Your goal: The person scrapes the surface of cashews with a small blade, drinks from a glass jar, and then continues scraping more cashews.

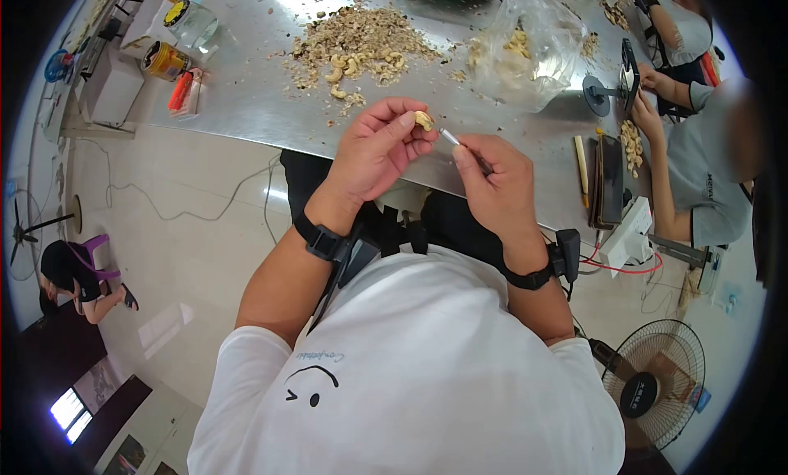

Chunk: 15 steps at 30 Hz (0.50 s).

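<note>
At the bench's (238, 97) near edge, my left hand (374, 153) pinches a cashew (423, 120), right hand (502, 183) grips metal-tipped tool (449, 136); should work lightly.

metal table (254, 93): heap of husk debris (361, 36), loose cashews (353, 66) on its near side, clear plastic bag (533, 60), two jars (167, 62) left, phone stand (597, 97) and dark case (607, 179) right.

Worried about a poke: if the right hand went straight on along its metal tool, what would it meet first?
Most likely the nut in the left hand, just ahead of the tool, though depth is unclear here.
</note>
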Tool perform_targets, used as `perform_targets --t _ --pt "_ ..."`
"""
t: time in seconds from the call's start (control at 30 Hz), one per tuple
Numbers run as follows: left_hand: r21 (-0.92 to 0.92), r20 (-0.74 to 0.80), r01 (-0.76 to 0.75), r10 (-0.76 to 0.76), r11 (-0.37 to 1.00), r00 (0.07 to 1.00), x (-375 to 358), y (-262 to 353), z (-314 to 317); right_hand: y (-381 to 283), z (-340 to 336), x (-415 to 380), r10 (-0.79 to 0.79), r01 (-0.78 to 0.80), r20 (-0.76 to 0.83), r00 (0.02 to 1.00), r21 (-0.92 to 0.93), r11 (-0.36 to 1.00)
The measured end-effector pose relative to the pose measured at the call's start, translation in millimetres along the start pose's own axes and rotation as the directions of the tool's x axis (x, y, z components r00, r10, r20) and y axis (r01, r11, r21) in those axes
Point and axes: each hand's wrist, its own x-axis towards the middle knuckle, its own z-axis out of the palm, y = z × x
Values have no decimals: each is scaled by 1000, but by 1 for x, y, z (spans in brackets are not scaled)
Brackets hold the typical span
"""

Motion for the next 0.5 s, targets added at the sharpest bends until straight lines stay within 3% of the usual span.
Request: perform_targets --t 0.2,0.5 --pt "115 -48 -54 59 992 997 0 -4 -1 2 5 -1 26 -26 -21 999 8 1000" --pt "116 -75 -106 115 988 991 2 -6 4 5 9 -3 79 -78 -35 996 22 997"
